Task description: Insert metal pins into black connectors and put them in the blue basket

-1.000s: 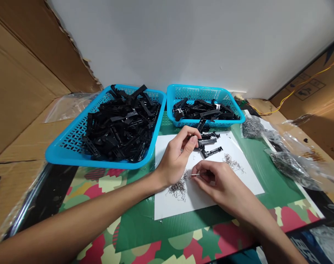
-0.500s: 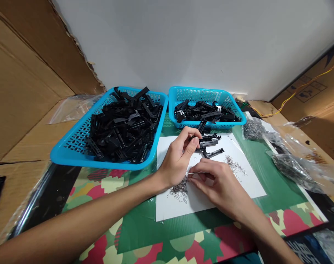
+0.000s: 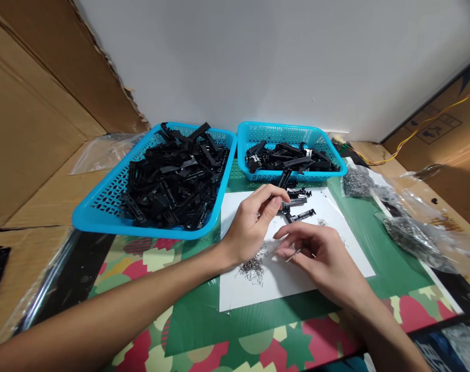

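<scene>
My left hand (image 3: 250, 222) is curled above the white paper (image 3: 235, 297). Its thumb and forefinger close on what looks like a black plastic part, mostly hidden by the fingers. To the right, my right hand (image 3: 316, 253) pinches a thin metal rod (image 3: 293, 256), like a pick; its far end is hard to make out. Below the hands lies a pile of small bent wire springs (image 3: 252, 268). Several black plastic parts (image 3: 302, 214) rest on the paper just beyond my fingertips. A second heap of springs (image 3: 322, 222) is largely covered by my right hand.
A large blue basket (image 3: 83, 219) heaped with black parts stands at left. A smaller blue basket (image 3: 289, 129) with similar parts is at the back. Plastic bags of springs (image 3: 409, 235) lie at right. Cardboard (image 3: 33, 82) and a white wall (image 3: 238, 62) enclose the table.
My right hand has moved slightly right and turned, so the metal rod now slants. It covers more of the right-hand spring heap. My left hand has barely shifted.
</scene>
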Demonstrator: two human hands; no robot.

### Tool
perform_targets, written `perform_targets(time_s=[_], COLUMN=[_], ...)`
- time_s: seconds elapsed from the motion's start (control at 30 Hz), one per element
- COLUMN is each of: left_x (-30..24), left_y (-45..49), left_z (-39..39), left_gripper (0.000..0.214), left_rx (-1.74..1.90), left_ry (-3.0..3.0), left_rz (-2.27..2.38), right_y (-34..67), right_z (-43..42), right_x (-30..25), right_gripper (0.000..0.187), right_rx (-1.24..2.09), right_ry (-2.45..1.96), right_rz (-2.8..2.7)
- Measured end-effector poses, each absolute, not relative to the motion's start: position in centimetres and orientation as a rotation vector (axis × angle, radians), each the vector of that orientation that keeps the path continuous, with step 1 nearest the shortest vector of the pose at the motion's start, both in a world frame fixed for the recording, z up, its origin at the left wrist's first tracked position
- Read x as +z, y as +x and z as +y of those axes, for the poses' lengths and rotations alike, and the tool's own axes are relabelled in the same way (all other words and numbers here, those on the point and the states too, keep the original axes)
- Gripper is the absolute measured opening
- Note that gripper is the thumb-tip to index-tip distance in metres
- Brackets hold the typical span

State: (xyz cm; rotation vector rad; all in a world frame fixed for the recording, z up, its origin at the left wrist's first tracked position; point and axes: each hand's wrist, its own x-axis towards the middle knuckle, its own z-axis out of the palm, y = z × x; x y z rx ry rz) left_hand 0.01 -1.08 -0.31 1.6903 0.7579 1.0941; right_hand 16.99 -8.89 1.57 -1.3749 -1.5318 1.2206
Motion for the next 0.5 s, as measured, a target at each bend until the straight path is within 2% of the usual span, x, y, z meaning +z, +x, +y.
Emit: perform_targets(time_s=[0.3,0.5], left_x=[0.6,0.6], left_y=[-0.3,-0.4], left_z=[-1.2,-1.4], left_gripper=[0.024,0.022], left_rx=[0.899,0.898], left_ry=[1.808,1.844], left_rz=[0.636,0.599], right_y=[19.2,18.7], right_z=[-9.0,-9.0], right_x=[2.7,2.6], right_gripper=[0.011,0.008], right_rx=[1.015,1.218], right_ry=[-1.357,-1.289], right_rz=[-1.280,-1.275])
